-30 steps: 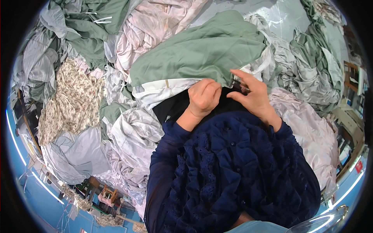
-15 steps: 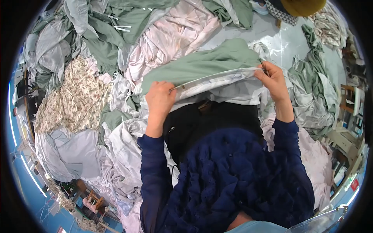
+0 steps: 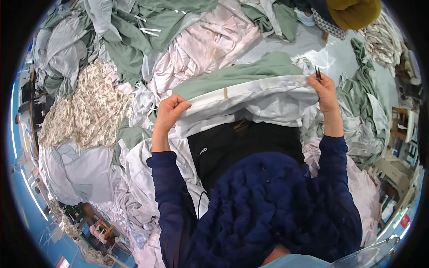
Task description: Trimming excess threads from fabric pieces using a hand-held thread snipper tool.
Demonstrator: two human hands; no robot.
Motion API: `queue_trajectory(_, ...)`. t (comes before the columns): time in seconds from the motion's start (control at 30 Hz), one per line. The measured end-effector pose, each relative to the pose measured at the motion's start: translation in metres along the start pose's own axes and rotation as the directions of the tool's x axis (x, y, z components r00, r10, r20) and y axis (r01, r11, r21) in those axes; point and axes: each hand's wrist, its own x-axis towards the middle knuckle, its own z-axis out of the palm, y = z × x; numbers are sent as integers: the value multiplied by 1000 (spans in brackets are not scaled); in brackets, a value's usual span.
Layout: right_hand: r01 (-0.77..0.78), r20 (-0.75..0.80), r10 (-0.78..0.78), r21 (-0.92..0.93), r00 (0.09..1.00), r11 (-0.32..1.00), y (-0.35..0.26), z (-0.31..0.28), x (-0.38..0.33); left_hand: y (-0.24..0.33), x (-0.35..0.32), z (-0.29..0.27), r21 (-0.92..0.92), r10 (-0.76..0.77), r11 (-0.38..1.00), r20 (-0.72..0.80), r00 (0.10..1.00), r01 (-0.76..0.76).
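Observation:
My left hand (image 3: 170,112) grips the left end of a white fabric edge (image 3: 250,91), and my right hand (image 3: 323,90) holds its right end, stretching the hem taut between them. A small dark tool (image 3: 317,73) pokes up from my right fingers. Green cloth (image 3: 241,73) lies just behind the white edge. Below the stretched piece I see a black garment (image 3: 241,149) and my dark blue knitted sleeves (image 3: 250,210).
Heaps of crumpled cloth surround me: pale pink sheets (image 3: 210,42), green pieces (image 3: 134,49), a floral fabric (image 3: 85,111) at left, grey-white bundles (image 3: 76,169). A mustard-coloured item (image 3: 353,12) sits at the top right. Shelving (image 3: 397,147) stands at the right edge.
My hands have moved apart, from close together at the cloth's middle out to its two ends, and lifted the white edge up, uncovering the black garment.

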Motion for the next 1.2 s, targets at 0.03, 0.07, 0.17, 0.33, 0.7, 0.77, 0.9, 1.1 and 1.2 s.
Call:
queue_trajectory(0.03, 18, 11, -18, 23, 1000, 1000, 0, -2, 3, -5, -2, -6, -8, 17, 1000, -6, 1000, -17)
queue_trajectory(0.07, 15, 19, -16, 23, 1000, 1000, 0, -3, 3, -11, -3, -13, -16, 34, 999, -12, 999, -34)
queue_trajectory(0.17, -17, -9, 18, 23, 1000, 1000, 1, -8, 5, -23, -6, -24, -32, 0, 999, -36, 999, -1)
queue_trajectory(0.33, 2, -41, -1, 17, 999, 1000, 6, -6, 11, -43, 2, -22, -51, -21, 999, -108, 994, 15)
queue_trajectory(0.7, -49, -127, 38, -83, 991, 995, 42, -7, 15, 14, 6, 135, 319, 508, 848, -259, 822, -424)
queue_trajectory(0.77, -62, -139, 50, -88, 989, 994, 45, -8, 12, 18, 17, 153, 361, 529, 821, -188, 828, -443)
queue_trajectory(0.9, -68, -144, 54, -94, 988, 993, 48, -6, 9, 9, 31, 163, 437, 597, 758, -165, 785, -484)
queue_trajectory(1.1, -62, -155, 57, -27, 986, 998, 60, -12, 10, 2, 50, 170, 545, 744, 603, -123, 657, -582)
queue_trajectory(1.2, -68, -132, 67, 0, 989, 998, 61, -12, 10, -5, 55, 171, 646, 735, 532, -30, 678, -548)
